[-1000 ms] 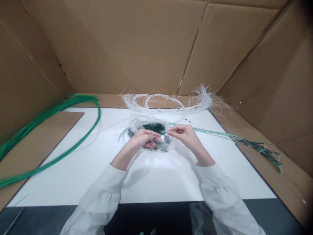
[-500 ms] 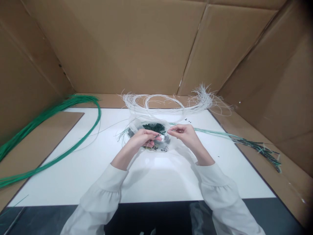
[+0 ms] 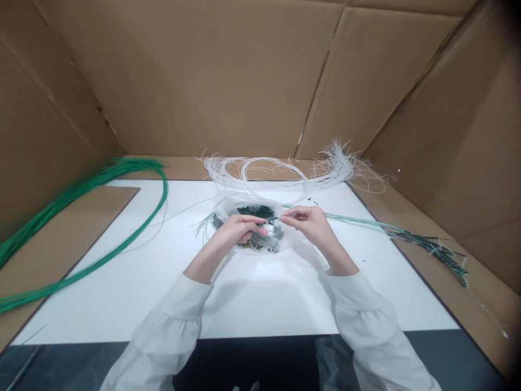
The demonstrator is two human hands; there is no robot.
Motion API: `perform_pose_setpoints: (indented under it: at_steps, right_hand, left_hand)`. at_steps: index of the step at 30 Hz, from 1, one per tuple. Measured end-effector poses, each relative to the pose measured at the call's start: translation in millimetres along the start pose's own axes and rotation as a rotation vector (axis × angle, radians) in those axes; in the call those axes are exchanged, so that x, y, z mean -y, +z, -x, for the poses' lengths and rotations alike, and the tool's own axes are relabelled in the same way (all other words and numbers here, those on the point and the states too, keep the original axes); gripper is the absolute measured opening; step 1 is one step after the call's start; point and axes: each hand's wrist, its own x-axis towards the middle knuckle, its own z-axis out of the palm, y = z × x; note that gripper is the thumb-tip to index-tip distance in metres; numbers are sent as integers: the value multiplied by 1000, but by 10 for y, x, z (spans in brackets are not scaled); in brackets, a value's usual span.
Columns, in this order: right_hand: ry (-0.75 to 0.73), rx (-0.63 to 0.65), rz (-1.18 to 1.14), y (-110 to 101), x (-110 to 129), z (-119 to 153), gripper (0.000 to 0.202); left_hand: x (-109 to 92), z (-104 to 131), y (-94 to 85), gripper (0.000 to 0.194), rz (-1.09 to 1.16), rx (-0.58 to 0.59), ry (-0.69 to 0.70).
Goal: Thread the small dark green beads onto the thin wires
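Observation:
Above a clear plastic bag both of my hands hold a thin strand with small dark beads on it. My left hand pinches it between thumb and forefinger, the other fingers curled below. On the other side, my right hand has its thumb and fingertips closed on the strand's end. A short beaded stretch shows between the two hands. Inside the bag lies a heap of small dark green beads. The bag's printed letters face me, partly covered by my left hand.
A bundle of green strands curves along the left. Coiled white strands lie at the back. At right rests a bundle of green strands with dark beaded ends. A few loose beads lie behind my right hand. Cardboard walls enclose the white board.
My left fingers have closed in, and less of the beaded strand shows over them. My right hand has barely moved.

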Motion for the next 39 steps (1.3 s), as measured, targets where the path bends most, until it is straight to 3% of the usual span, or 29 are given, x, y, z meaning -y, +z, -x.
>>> perform_pose_setpoints:
  at_steps: [12,25,30,35,39]
  right_hand:
    - [-15,10,7,-6,-22,0,27]
    - [2,11,11,-25,-53,-15,28]
    - [7,30,20,-32,23,12,32]
    - [63,112,-99,-60,84,18,42]
    - [79,56,-282,-78,40,-12,35]
  left_hand:
    - [-40,2,-3,33,-51,-45,-21]
    - [-15,-20,-18,31,82,-68,-82]
    - [-26,-24,-12,32,-8,-56,-43]
    - [-17,-19,-24,31,-99,-64,-1]
    - [-40,-6,-26,29,-79,-99,-6]
